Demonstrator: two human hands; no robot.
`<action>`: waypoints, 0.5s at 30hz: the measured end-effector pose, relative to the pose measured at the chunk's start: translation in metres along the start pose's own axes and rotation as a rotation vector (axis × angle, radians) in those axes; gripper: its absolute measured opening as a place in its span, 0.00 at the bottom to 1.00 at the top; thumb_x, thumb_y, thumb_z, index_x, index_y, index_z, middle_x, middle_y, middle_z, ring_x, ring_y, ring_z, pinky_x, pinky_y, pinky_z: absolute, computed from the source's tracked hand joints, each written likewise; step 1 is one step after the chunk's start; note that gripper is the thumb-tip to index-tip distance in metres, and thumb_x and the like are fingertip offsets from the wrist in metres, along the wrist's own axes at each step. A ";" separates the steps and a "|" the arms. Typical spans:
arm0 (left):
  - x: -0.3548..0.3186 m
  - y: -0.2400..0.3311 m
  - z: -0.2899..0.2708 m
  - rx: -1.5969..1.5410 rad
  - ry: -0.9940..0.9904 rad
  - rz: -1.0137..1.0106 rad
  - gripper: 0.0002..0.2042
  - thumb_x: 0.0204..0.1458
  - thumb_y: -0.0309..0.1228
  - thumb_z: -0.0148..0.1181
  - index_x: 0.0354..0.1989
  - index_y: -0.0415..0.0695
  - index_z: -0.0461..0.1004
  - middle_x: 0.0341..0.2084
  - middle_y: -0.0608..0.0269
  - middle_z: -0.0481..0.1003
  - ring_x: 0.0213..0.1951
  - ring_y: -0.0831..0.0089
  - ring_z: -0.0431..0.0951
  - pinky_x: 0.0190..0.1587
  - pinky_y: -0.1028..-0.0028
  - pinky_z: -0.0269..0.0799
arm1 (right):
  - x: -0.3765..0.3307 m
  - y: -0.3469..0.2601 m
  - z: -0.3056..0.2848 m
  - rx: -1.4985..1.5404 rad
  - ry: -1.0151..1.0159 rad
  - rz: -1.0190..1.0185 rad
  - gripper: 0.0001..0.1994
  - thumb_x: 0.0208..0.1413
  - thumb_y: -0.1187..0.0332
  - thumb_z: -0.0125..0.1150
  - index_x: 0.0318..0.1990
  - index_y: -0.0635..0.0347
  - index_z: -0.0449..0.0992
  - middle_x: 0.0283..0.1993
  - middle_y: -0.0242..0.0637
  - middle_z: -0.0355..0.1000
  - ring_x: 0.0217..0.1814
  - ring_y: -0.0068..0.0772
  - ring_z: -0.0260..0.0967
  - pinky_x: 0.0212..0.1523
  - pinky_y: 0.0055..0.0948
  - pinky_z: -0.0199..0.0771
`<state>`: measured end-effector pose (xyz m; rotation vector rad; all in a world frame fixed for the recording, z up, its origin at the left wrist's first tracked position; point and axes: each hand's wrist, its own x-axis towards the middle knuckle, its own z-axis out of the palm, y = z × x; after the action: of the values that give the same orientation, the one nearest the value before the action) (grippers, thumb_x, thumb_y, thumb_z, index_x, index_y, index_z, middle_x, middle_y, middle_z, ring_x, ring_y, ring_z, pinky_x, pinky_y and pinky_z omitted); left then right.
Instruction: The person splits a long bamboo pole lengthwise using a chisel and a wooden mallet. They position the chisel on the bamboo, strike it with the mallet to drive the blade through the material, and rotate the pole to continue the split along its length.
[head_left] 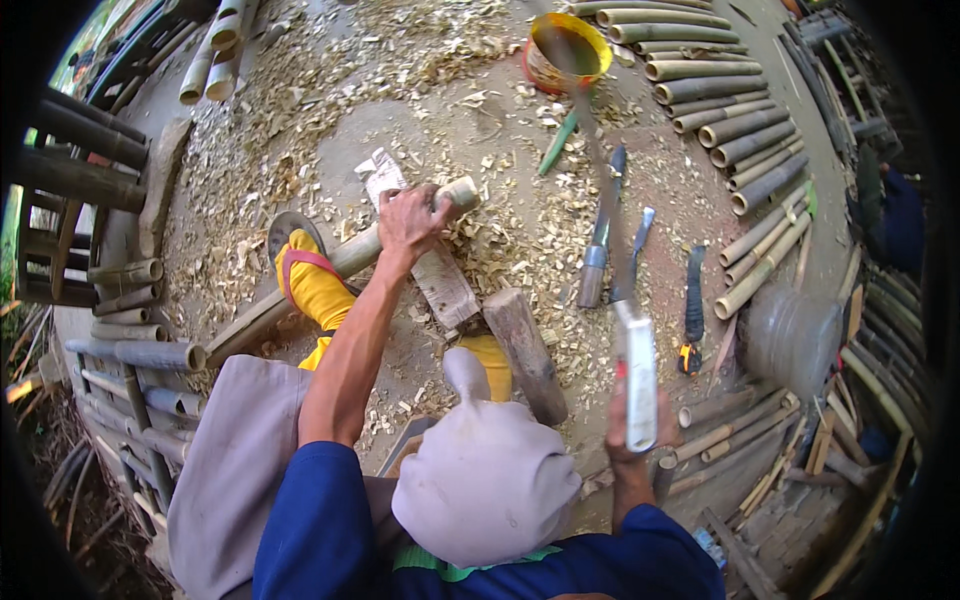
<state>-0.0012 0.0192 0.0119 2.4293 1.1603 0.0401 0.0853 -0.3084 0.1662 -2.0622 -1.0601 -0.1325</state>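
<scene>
My left hand (410, 222) is wrapped round a bamboo pole (360, 252), close to its cut far end. The pole slants down to the left, crossing a pale wooden board (445, 285) and passing beside my sandalled foot in a yellow sock (318, 290). At the lower right, my right hand (635, 425) grips a long-bladed tool (641, 385) by its white handle. Its thin blade points away from me and is blurred, so I cannot tell whether it has teeth. The blade stands apart from the pole. A rough wood block (525, 355) lies right of the board.
A yellow-and-red bucket (535, 70) stands at the far side. Chisel-like tools (594, 262) and a black-and-yellow handled tool (692, 315) lie at the right. Bamboo lengths (745, 110) line the right edge; bamboo frames (80, 150) stand left. Wood chips (300, 120) cover the floor.
</scene>
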 end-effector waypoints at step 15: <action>-0.070 -0.015 0.029 -1.405 0.581 -0.649 0.13 0.51 0.26 0.53 0.45 0.37 0.66 0.30 0.61 0.71 0.30 0.69 0.71 0.37 0.73 0.69 | -0.021 0.222 -0.104 -0.749 0.133 0.165 0.16 0.40 0.80 0.61 0.40 0.65 0.69 0.31 0.50 0.71 0.34 0.56 0.69 0.35 0.48 0.67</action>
<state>-0.0517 -0.0356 -0.0091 0.7696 1.3626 1.0114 0.2584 -0.4680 0.0935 -2.7428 -0.8174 -0.6557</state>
